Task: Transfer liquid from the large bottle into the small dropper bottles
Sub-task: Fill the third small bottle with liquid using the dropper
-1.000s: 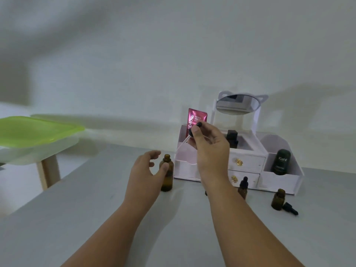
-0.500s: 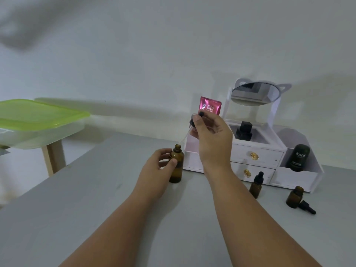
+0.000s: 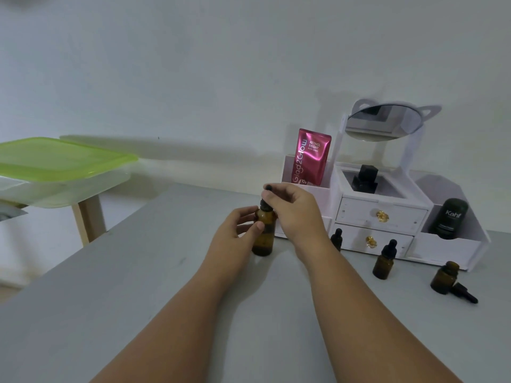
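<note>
1. A large amber glass bottle (image 3: pixel 264 236) stands upright on the grey worktop (image 3: pixel 124 299), just in front of the left end of a white drawer organiser (image 3: pixel 381 214).
2. The left hand (image 3: pixel 235 239) grips the bottle's body, its fingers (image 3: pixel 258 226) curled round the glass below the shoulder.
3. The right hand (image 3: pixel 297 214) is above the bottle. Its fingers (image 3: pixel 276 189) pinch a black rubber dropper top (image 3: pixel 266 196) that sits at the bottle's neck. I cannot tell whether it is screwed down.
4. To the right, a small capped amber dropper bottle (image 3: pixel 383 264) stands alone on the worktop.
5. A second small capped bottle (image 3: pixel 336 239) is partly hidden behind the right wrist.
6. Further right, a small open amber bottle (image 3: pixel 443 277) stands with a loose black dropper cap (image 3: pixel 464 293) lying against its base.
7. The organiser holds a pink foil sachet (image 3: pixel 311 158) in its left bay, a black square bottle (image 3: pixel 365 179) in the top tray and a dark round bottle (image 3: pixel 448 219) in the right bay. A tilted oval mirror (image 3: pixel 384 123) is mounted above.
8. At far left a clear plastic box with a green lid (image 3: pixel 55 161) rests on a wooden-legged stand.
</note>
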